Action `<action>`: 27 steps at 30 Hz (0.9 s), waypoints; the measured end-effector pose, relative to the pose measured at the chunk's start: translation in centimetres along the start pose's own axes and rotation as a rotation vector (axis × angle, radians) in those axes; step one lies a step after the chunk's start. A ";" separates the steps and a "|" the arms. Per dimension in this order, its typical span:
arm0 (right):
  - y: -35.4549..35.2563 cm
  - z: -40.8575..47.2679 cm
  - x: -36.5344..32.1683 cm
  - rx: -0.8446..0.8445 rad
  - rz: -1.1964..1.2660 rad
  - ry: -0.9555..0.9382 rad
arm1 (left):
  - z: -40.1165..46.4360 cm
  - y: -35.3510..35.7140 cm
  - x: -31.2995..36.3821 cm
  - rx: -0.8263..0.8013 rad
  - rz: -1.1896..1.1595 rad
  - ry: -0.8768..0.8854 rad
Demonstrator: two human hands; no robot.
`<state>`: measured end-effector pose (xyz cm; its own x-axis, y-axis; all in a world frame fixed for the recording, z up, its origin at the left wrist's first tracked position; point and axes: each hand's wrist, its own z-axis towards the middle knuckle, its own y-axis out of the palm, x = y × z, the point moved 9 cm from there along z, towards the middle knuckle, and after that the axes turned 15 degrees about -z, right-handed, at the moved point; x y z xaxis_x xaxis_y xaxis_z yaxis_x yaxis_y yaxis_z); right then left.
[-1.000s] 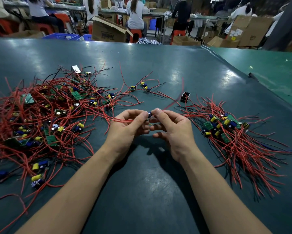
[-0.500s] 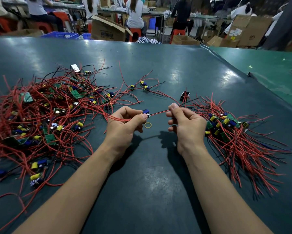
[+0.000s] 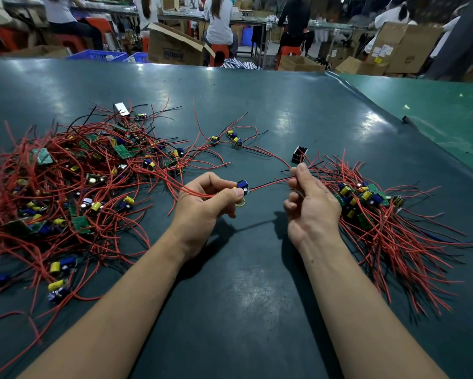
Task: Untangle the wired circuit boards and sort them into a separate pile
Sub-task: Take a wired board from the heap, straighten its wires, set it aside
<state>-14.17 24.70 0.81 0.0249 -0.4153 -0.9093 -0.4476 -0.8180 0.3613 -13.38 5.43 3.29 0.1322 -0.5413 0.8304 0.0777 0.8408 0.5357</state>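
I work at a dark teal table with a slightly glossy top that throws back the ceiling light in pale patches toward the far side. To the right a lighter green table butts against it along a raised seam running from far centre to near right. Past the far edge are cardboard boxes, blue crates, red stools and people seated with their backs to me at long benches.

On the left lies the tangled heap of red and black wires with green boards and yellow and blue parts; it runs off the left edge of view. On the right lies the sorted pile, boards bunched at its far end and wires fanned toward the near right. A small black part sits just beyond my right hand. The near middle strip between the two piles is bare apart from my forearms.

My hands are apart. My left hand pinches a small circuit board between thumb and forefinger, above a yellow ring on the table. My right hand pinches its black and red wires, drawn taut between the two hands.
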 end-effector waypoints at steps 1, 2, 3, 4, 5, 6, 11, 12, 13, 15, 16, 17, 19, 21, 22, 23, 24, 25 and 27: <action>-0.6 0.1 -0.4 0.048 -0.006 -0.036 | 0.0 0.0 0.0 0.004 -0.011 -0.010; -1.2 0.1 -0.7 0.102 -0.012 -0.066 | 0.0 0.0 -0.1 0.008 -0.021 -0.019; -1.8 0.2 -1.0 0.151 -0.030 -0.094 | -0.1 -0.1 -0.1 0.012 -0.022 -0.025; -2.2 0.2 -1.4 0.185 -0.059 -0.123 | -0.1 -0.1 -0.1 0.012 -0.016 -0.032; -2.4 0.2 -1.7 0.204 -0.092 -0.154 | -0.1 -0.1 -0.1 0.009 -0.009 -0.037; -2.4 0.2 -2.0 0.213 -0.125 -0.189 | -0.2 0.0 -0.1 0.004 -0.005 -0.042; -2.3 -0.5 -4.0 0.251 -0.333 -0.426 | -0.2 0.2 -0.5 -0.021 0.009 -0.068; -2.4 -0.6 -4.2 0.256 -0.352 -0.449 | -0.2 0.3 -0.6 -0.028 0.008 -0.070; -2.5 -0.6 -4.4 0.264 -0.361 -0.459 | -0.2 0.3 -0.6 -0.033 0.008 -0.070; -3.0 -0.6 -4.4 0.287 -0.369 -0.457 | -0.2 0.3 -0.7 -0.039 0.004 -0.071; -3.2 -0.4 -4.3 0.291 -0.353 -0.439 | -0.2 0.3 -0.7 -0.041 0.002 -0.071; -3.3 -0.2 -4.0 0.290 -0.317 -0.405 | -0.1 0.3 -0.7 -0.043 0.001 -0.071; -3.7 0.3 -3.3 0.285 -0.233 -0.326 | -0.2 0.4 -0.8 -0.053 0.003 -0.071; -3.8 0.5 -2.9 0.281 -0.196 -0.294 | -0.2 0.6 -0.8 -0.062 0.005 -0.069; -3.8 0.6 -2.8 0.279 -0.183 -0.293 | -0.2 0.6 -0.8 -0.062 0.000 -0.069; -3.7 0.6 -2.8 0.279 -0.172 -0.295 | -0.3 0.5 -0.8 -0.057 -0.011 -0.069; -3.6 0.7 -2.8 0.277 -0.159 -0.293 | -0.2 0.4 -0.7 -0.049 -0.022 -0.066; -3.4 0.7 -2.8 0.265 -0.147 -0.279 | -0.2 0.3 -0.5 -0.043 -0.035 -0.063; -2.1 0.8 -2.2 0.165 -0.130 -0.209 | -0.2 0.1 -0.2 -0.017 -0.061 -0.047</action>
<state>-14.00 27.66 1.89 -0.0851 -0.2065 -0.9747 -0.5928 -0.7758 0.2161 -13.23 5.56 3.17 0.0798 -0.5912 0.8026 0.1012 0.8058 0.5835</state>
